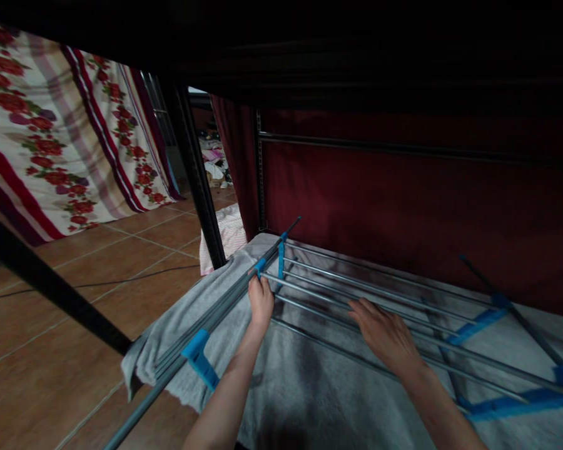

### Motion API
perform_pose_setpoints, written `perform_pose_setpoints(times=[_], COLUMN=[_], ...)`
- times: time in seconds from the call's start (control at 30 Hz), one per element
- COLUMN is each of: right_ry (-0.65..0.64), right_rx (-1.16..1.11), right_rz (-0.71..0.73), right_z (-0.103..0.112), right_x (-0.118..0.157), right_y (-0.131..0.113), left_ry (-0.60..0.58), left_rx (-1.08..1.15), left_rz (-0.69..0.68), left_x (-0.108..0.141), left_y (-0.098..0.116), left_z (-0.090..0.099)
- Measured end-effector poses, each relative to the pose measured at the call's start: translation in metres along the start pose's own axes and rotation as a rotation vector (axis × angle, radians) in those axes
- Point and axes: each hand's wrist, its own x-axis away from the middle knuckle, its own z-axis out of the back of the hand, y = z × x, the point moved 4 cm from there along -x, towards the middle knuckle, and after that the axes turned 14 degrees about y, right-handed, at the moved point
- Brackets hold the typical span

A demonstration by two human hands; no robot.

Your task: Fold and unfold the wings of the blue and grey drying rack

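Note:
A folding clothes drying rack [338, 317] with grey metal rods and blue plastic joints lies on a grey towel-like cloth. My left hand [261, 301] is closed around the rack at a blue joint [259, 266] on its left side. Over the middle rods, my right hand [385, 330] lies with its fingers stretched out together, touching or just above them. A blue bracket [201, 359] sticks out from the rack's left bars, near my left forearm. More blue end pieces [511, 403] join the rods at the far right.
A dark metal frame surrounds this space, with a post [194, 169] at the left and a low beam overhead. Dark red cloth [403, 219] hangs behind. A floral curtain [94, 137] hangs over the tiled floor [70, 275], where a thin cable runs.

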Motion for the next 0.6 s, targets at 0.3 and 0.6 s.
perform_pose_setpoints(times=[0.3,0.6], right_ry=[-0.072,0.188], right_rx=[-0.046,-0.096], right_rz=[-0.047,-0.096], right_z=[-0.003,0.018], right_x=[-0.001,0.007], right_y=[0.004,-0.013], left_ry=[-0.003,-0.104], left_rx=[-0.042,-0.13], left_rz=[-0.005,0.077], left_x=[0.0,-0.012], left_y=[0.007,0.028], left_z=[0.0,0.008])
